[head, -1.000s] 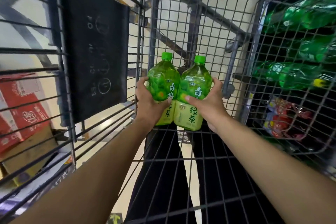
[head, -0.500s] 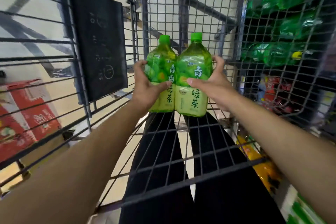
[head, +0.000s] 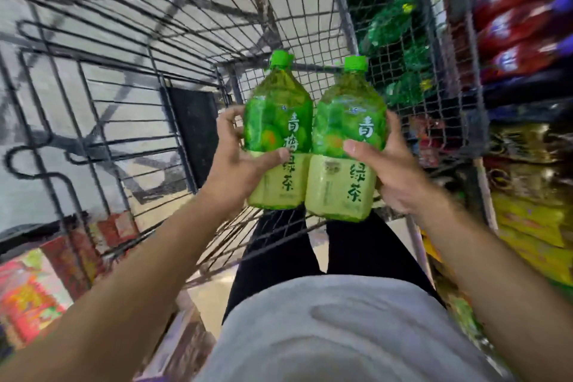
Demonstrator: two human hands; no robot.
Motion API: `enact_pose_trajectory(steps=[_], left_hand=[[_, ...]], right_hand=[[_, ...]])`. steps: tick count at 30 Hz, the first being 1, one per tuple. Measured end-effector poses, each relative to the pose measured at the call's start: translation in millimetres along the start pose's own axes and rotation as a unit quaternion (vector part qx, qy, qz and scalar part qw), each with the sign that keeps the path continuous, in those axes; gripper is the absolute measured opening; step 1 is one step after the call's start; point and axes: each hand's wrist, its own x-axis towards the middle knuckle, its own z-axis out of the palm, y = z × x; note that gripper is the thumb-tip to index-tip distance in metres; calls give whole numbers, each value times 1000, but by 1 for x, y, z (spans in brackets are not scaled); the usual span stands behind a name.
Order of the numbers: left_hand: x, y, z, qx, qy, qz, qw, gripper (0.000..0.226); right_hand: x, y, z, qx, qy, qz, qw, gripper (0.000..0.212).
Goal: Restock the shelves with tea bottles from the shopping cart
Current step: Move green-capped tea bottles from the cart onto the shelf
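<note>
Both tea bottles (head: 310,146) have risen above the wire cart (head: 192,25), hands (head: 313,170) gripping one each beside stocked shelves (head: 524,22).

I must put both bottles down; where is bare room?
Bare room: the shopping cart floor ahead of both tea bottles, bordered by its wire walls. Crowded: the shelves at right, full of packets, and the netted green bottles.

Two green tea bottles, left one (head: 277,133) and right one (head: 347,146), each with one green cap. Two hands: left hand (head: 238,164), right hand (head: 400,170), one bottle apiece. One wire shopping cart (head: 192,25); shelf goods at right too blurred to count.
</note>
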Motion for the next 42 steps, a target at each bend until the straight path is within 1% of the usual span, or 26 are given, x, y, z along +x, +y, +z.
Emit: enact_pose_trajectory(steps=[2,5,6,10,13,15,17,20,22,24,27,31,33,37,40,42], left_hand=[[-18,12,7,-6,-16,19,1000,79],[-50,22,22,-32,-24,27,999,81],[-62,23,28,-31,-23,31,999,83],[-110,21,56,-39,-17,33,999,82],[-145,9,80,-36,-9,36,999,86],[-167,-3,98,-29,-3,45,999,88],[-189,-17,118,-5,4,53,999,86],[-217,-38,148,3,-1,46,999,83],[-233,-49,168,4,-26,42,999,80],[-248,-56,187,11,-53,47,997,77],[-264,-62,212,17,-108,51,993,76],[-285,-63,232,45,-165,63,983,83],[-291,-66,236,66,-194,66,977,86],[-303,-81,238,105,-259,69,958,81],[-314,-99,232,129,-289,83,945,76],[-319,-112,229,139,-310,75,937,75]], right_hand=[[-23,-3,-5,33,19,-15,999,86],[-56,-3,-16,49,42,-26,998,56],[-68,-2,-21,55,43,-29,997,55],[-109,14,-46,52,17,-74,996,81],[-141,36,-66,58,12,-105,993,86],[-163,53,-79,71,13,-118,990,95],[-184,74,-95,84,21,-126,988,97],[-214,104,-123,97,51,-131,985,92],[-236,121,-142,104,66,-134,983,87],[-259,134,-160,110,83,-143,980,78],[-288,150,-182,128,115,-152,973,77],[-329,173,-194,178,165,-171,955,71],[-348,187,-192,199,197,-182,943,64],[-383,221,-172,240,269,-188,914,76],[-402,252,-150,270,310,-174,895,88],[-415,271,-138,286,329,-162,885,88]])
